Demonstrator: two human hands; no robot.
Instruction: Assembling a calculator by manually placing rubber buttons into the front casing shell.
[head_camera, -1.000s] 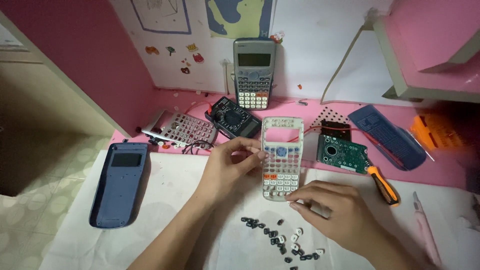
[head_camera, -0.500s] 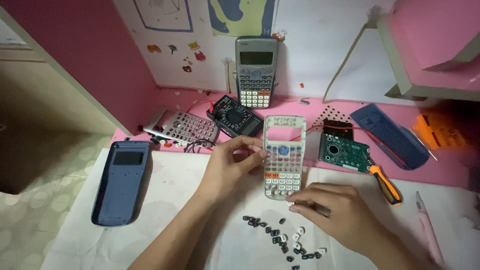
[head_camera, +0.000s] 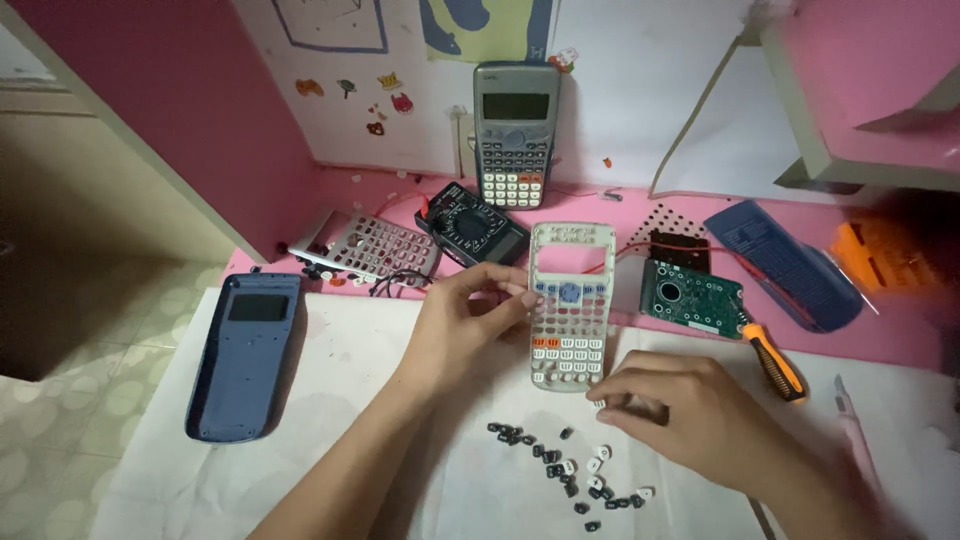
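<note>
Already my left hand had its fingertips pinched on the left edge of the calculator front shell, thumb under and fingers over, holding it steady where it lay on the white paper sheet in the middle of the desk. My right hand rested just below the shell's bottom corner, fingers curled together toward the paper; whether they pinched one of the small loose keys I could not tell, since my knuckles hid the tips.

I judged the shell to be light, thin plastic, stiff enough along its rim but easily flexed across the open display window, so the side edges looked like the safest places to grip. The tiny keys seemed slippery and apt to roll or scatter, best taken one at a time between thumb and forefinger.

Farther out lay a green circuit board and an orange-handled screwdriver to the right, a black multimeter and a key membrane panel behind my left hand, a blue back cover far left, and a whole grey calculator propped against the wall. The right edge of the view was blurred; an orange thing there I could not make out.
</note>
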